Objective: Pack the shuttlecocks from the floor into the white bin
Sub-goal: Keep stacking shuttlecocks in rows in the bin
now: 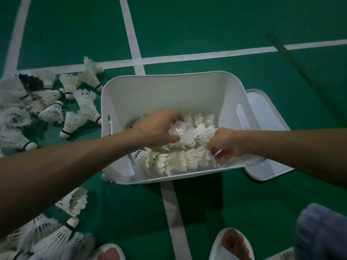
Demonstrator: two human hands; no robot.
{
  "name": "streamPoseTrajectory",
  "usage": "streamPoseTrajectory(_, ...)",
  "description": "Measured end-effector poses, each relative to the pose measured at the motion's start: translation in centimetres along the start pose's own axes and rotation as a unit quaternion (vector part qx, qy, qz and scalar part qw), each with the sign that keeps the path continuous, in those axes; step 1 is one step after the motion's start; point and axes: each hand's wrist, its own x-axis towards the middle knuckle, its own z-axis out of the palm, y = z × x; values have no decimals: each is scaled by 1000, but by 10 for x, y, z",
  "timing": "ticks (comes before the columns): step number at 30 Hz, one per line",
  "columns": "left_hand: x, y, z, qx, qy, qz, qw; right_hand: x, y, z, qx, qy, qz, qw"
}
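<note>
Packing so far: nested shuttlecocks lie on their sides in rows on the bottom of the white bin [159, 94], with a near row [178, 160] along the front wall and far rows [203, 120] behind it.
Left side: the left hand [157, 128] reaches over the bin's left wall and hangs above the rows.
Left grasp: its fingers [176, 115] and thumb curl round a held shuttlecock [181, 133], which is blurred and sits over the middle of the bin. Whether it touches the rows below cannot be told.
Right side: the right hand [227, 142] comes in over the bin's near right corner.
Right grasp: its fingers [213, 147] are bent and pinch the feathers at the right end of the near row.
Still on the floor: loose shuttlecocks [75, 109] lie scattered just left of the bin. A black-feathered shuttlecock [31, 82] is among them. A second heap [56, 235] lies in the lower left corner.
Bin position: it stands on the green floor [206, 25], over a white court line.
Beside the bin: a white lid [266, 109] lies flat against its right side, partly under it.
Farther off: a dark rod [287, 53] lies on the floor beyond the lid.
Bottom edge: two feet in white slippers [217, 246] and a patch of blue cloth [323, 233].
</note>
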Motion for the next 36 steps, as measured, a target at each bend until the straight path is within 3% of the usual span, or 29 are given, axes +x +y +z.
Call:
streamPoseTrajectory(2,2,4,0,-1,5,1,1000,-6,-3,-11,-52,43,-51,996)
streamPoseTrajectory(5,9,12,2,-14,7,-6,1000,-24,-10,-26,-30,113,-217,969)
streamPoseTrajectory(7,13,17,3,-33,4,-13,999,-42,-15,-31,-54,107,-323,939)
streamPoseTrajectory(9,17,23,5,-52,5,-16,998,-52,-17,-29,-97,95,-362,922)
streamPoseTrajectory(13,21,33,14,-94,14,-9,995,-43,-12,-26,-128,129,-365,913)
streamPoseTrajectory(17,25,36,22,-135,35,-7,990,-38,-9,-32,-80,128,-342,927)
streamPoseTrajectory(20,30,33,26,-166,32,-22,985,-37,-8,-34,-107,135,-330,928)
streamPoseTrajectory(24,30,20,31,16,-47,59,997,-35,-2,-42,-201,197,-310,908)
streamPoseTrajectory(28,25,24,47,96,-180,140,969,-32,1,-42,-261,196,-273,905)
streamPoseTrajectory(31,27,25,54,190,-195,195,942,-31,-1,-39,-271,195,-248,909)
streamPoseTrajectory(36,29,18,62,261,-198,218,919,-29,2,-33,-253,169,-216,928)
